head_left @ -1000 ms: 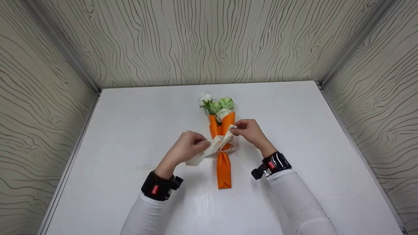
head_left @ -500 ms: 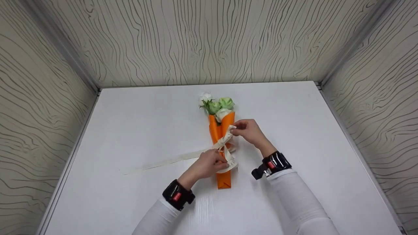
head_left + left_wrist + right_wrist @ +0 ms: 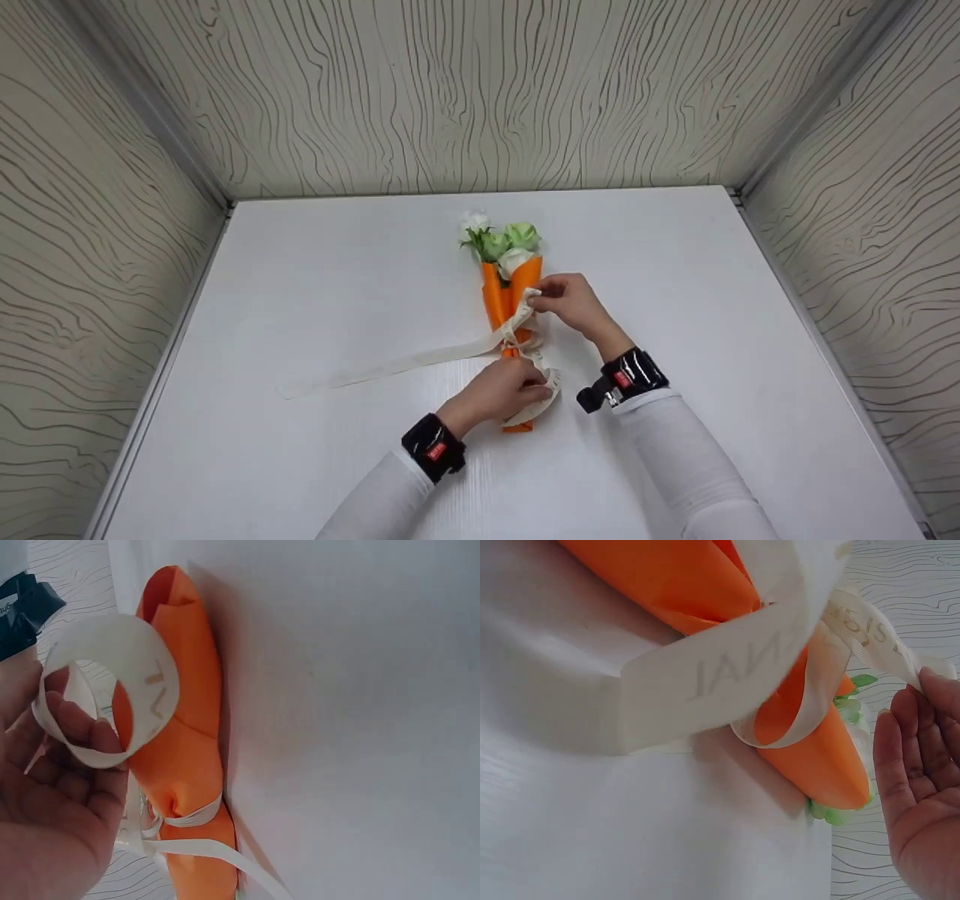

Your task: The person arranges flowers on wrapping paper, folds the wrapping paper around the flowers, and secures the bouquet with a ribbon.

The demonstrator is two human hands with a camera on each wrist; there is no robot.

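Note:
A small bouquet lies on the table, its white and pale green flowers (image 3: 523, 236) wrapped in orange paper (image 3: 493, 296). Cream printed ribbon (image 3: 442, 354) is tied round its narrow middle. At the upper right of the knot, my right hand (image 3: 576, 306) pinches one piece of ribbon between thumb and finger, as the right wrist view also shows. My left hand (image 3: 499, 391) is over the lower wrapping and holds another length, which curls in a loop (image 3: 154, 686) by its fingers in the left wrist view. The left hand hides part of the wrapping.
One long ribbon tail trails left across the white table (image 3: 315, 285). Wood-grain patterned panels (image 3: 480, 97) enclose the table at the back and both sides. Black camera bands (image 3: 433, 448) sit on both wrists.
My left hand has moved right and down across the bouquet, carrying its ribbon from the left side to the lower right. The right hand stays almost still, pinching its piece.

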